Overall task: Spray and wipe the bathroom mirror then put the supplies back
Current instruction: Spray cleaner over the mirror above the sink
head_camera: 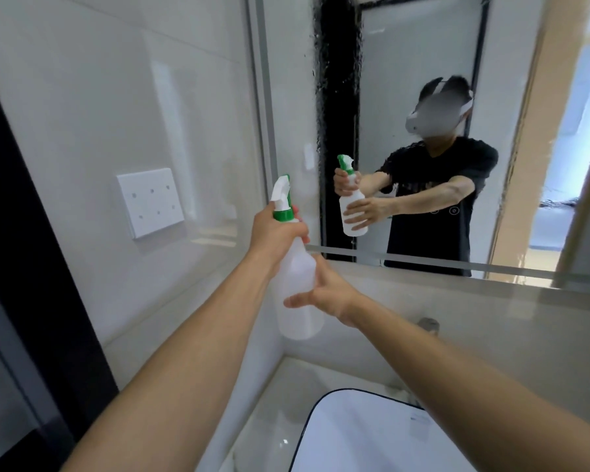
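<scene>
A white spray bottle (297,284) with a green collar and a white trigger head is held up in front of the bathroom mirror (406,63), nozzle towards the glass. My left hand (275,233) grips its neck just under the trigger. My right hand (324,294) touches the bottle's body from the right, fingers spread and fairly straight. Droplets streak the left part of the mirror, which reflects a person holding the bottle. No wiping cloth is in view.
Below lies a white basin (372,430) with a dark rim, set in a pale counter (286,376), a metal tap (430,323) behind it. A white wall socket plate (150,202) is on the tiled left wall. A dark door frame (21,250) stands far left.
</scene>
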Demonstrator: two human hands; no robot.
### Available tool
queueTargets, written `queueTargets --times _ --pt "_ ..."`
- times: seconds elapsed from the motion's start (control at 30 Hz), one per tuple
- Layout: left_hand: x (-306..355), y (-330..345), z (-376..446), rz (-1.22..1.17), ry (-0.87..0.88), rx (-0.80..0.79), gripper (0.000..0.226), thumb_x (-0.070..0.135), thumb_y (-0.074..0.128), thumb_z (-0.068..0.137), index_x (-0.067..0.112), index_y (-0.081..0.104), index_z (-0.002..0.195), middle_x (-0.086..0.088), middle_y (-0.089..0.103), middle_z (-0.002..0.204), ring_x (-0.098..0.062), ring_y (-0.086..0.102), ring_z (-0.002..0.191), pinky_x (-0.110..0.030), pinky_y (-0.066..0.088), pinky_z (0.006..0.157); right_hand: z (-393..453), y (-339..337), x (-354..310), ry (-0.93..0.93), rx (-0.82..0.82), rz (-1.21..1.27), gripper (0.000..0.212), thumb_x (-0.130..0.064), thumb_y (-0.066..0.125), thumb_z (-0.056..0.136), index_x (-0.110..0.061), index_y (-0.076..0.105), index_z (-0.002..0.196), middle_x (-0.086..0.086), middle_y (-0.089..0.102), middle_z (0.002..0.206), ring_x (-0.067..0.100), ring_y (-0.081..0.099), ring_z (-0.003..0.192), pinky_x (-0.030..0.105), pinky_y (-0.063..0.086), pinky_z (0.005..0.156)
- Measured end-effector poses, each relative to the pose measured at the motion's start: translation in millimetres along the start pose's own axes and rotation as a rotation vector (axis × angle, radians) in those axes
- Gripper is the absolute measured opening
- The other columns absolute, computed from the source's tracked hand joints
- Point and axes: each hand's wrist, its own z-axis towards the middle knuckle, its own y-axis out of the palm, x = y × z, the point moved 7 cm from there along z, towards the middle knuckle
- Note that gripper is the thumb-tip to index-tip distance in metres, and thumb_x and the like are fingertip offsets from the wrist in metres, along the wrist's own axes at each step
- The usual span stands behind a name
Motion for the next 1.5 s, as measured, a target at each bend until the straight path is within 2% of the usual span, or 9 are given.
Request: queueTargets --times 0.07,0.2,0.43,0.67,0.8,0.97,1.2,1.33,1.5 --pt "-6.7 1.9 -1.0 0.014 -0.031 -0.021 0.048 -0.009 0.069 0.059 0.006 0.066 0.104 -0.01 0.07 0.101 -0.025 0.064 0.075 -0.045 0.06 0.07 -2.7 0.3 6.6 0.02 -0.001 -0.002 0.089 -0.014 0.088 0.065 -0.022 0.035 0.137 0.002 0.057 0.124 0.022 0.056 0.115 0.047 0.048 0.101" --pt "-19.8 4.5 -7.7 0.009 -0.073 -0.049 0.049 -0.009 0.07 0.065 0.011 0.064 0.11 -0.004 0.067 0.114 -0.028 0.068 0.08 -0.036 0.061 0.066 -8.4 3.2 20.5 0.056 -0.003 -0.01 0.081 -0.015 0.087 0.067 -0.021 0.038 0.131 0.004 0.058 0.121 0.023 0.058 0.112 0.047 0.05 0.099" --pt "-47.8 6.0 -17.5 0.008 -0.116 -0.02 0.048 -0.014 0.067 0.066 0.007 0.066 0.109 -0.006 0.067 0.101 -0.02 0.062 0.073 -0.026 0.054 0.056 -18.3 12.9 46.3 0.113 -0.042 0.012 0.077 -0.016 0.085 0.066 -0.021 0.039 0.127 0.005 0.058 0.12 0.024 0.058 0.11 0.045 0.05 0.094" --pt "-72.4 11.2 -23.2 0.028 -0.124 -0.009 0.033 -0.014 0.065 0.061 0.009 0.063 0.085 -0.005 0.058 0.073 -0.023 0.057 0.062 -0.029 0.052 0.057 -26.0 16.3 67.9 0.132 -0.033 0.042 0.08 -0.017 0.085 0.062 -0.021 0.039 0.128 0.005 0.058 0.119 0.026 0.059 0.111 0.048 0.051 0.095" --pt "-86.7 18.1 -29.5 0.001 -0.167 -0.04 0.033 -0.014 0.065 0.066 0.006 0.064 0.092 -0.007 0.06 0.078 -0.027 0.061 0.067 -0.03 0.055 0.06 -34.6 18.2 85.1 0.169 -0.03 0.071 0.075 -0.011 0.085 0.069 -0.02 0.039 0.128 0.005 0.059 0.119 0.024 0.059 0.11 0.044 0.052 0.092" --pt "-112.1 23.1 -38.0 -0.001 -0.264 -0.07 0.047 -0.009 0.069 0.066 0.004 0.063 0.111 -0.016 0.065 0.107 -0.041 0.072 0.087 -0.032 0.058 0.062 -46.3 19.8 102.3 0.237 -0.045 0.097 0.072 -0.007 0.083 0.073 -0.018 0.04 0.129 0.006 0.059 0.12 0.016 0.059 0.104 0.03 0.049 0.076" --pt "-109.1 59.4 -44.8 0.035 -0.189 -0.212 0.039 -0.014 0.068 0.066 0.008 0.066 0.098 -0.007 0.065 0.098 -0.023 0.061 0.071 -0.029 0.054 0.058 -63.7 4.3 119.6 0.233 0.1 0.14 0.07 -0.011 0.083 0.074 -0.022 0.038 0.126 -0.001 0.055 0.114 0.012 0.056 0.098 0.032 0.049 0.068" --pt "-99.2 108.2 -52.5 0.101 -0.125 -0.35 0.033 -0.014 0.067 0.064 0.009 0.064 0.087 -0.001 0.061 0.082 -0.018 0.058 0.067 -0.025 0.051 0.057 -83.0 -24.8 131.3 0.212 0.269 0.182 0.07 -0.012 0.084 0.072 -0.026 0.038 0.123 -0.001 0.057 0.114 0.02 0.059 0.105 0.038 0.053 0.078" --pt "-105.5 157.4 -63.6 0.074 -0.14 -0.331 0.038 0.004 0.071 0.045 0.016 0.061 0.08 0.002 0.058 0.071 -0.021 0.054 0.065 -0.034 0.047 0.06 -108.1 -80.3 141.3 0.232 0.309 0.086 0.081 -0.018 0.087 0.064 -0.026 0.039 0.129 0.003 0.059 0.12 0.022 0.059 0.11 0.043 0.052 0.088"
